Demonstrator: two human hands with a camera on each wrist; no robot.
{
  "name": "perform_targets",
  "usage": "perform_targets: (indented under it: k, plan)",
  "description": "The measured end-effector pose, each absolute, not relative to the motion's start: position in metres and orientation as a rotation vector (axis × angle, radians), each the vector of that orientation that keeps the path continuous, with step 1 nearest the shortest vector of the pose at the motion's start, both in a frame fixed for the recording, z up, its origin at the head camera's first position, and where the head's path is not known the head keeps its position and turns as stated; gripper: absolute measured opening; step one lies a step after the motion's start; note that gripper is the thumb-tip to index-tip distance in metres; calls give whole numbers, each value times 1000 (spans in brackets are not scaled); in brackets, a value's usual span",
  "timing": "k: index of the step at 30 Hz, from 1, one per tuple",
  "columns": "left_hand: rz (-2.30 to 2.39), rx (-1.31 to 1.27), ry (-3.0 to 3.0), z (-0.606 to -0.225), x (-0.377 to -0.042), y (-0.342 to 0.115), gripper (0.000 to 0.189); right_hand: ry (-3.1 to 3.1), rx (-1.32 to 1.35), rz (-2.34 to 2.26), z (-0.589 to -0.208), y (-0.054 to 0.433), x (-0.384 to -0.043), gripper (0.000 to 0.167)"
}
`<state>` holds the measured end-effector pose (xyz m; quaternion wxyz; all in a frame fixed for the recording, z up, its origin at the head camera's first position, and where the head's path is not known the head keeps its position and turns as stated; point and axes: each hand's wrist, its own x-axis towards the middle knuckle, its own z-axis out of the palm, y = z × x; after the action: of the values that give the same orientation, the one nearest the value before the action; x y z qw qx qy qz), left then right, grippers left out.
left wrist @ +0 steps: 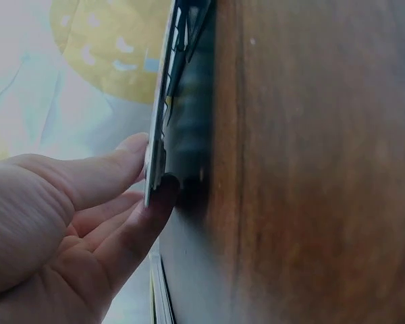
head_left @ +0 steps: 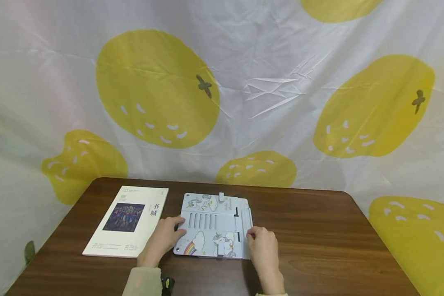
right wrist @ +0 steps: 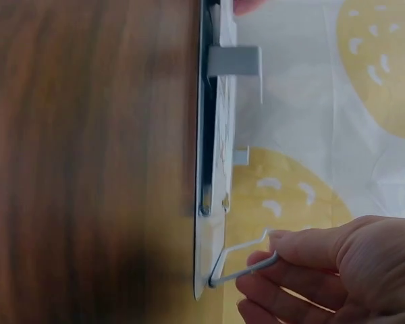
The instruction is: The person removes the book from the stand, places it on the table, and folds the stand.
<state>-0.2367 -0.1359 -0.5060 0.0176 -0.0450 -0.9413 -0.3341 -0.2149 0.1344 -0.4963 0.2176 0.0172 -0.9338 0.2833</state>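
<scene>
A pale book stand point(head_left: 207, 236), printed with unicorns, clouds and a rainbow, lies on the table in the head view. My left hand point(head_left: 163, 236) grips its left edge. In the left wrist view the thumb is on the upper face and the fingers reach beneath the plate point(left wrist: 155, 162), which sits slightly raised off the tabletop. My right hand point(head_left: 264, 248) is at the stand's right edge. The right wrist view shows its thumb and forefinger pinching a thin angled flap point(right wrist: 243, 272) that stands up from the base. Two small clips point(head_left: 220, 198) project from the panel.
A white-covered book point(head_left: 151, 205) with a dark picture lies left of the stand, partly behind my left hand. The brown wooden table point(head_left: 318, 230) extends to the right. A white curtain point(head_left: 251, 102) with yellow fruit prints hangs behind the table's far edge.
</scene>
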Motion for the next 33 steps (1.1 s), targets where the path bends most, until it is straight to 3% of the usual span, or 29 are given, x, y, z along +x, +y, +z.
perform_targets:
  k: [13,33]
  plan:
    - [-1008,-139,-2939,-504,-237,-135,37,-2602,43,761,-494,126,-213,10]
    - [-1037,-116,-2943,-505,-237,-137,39,-2652,115,1089,-498,159,-218,7]
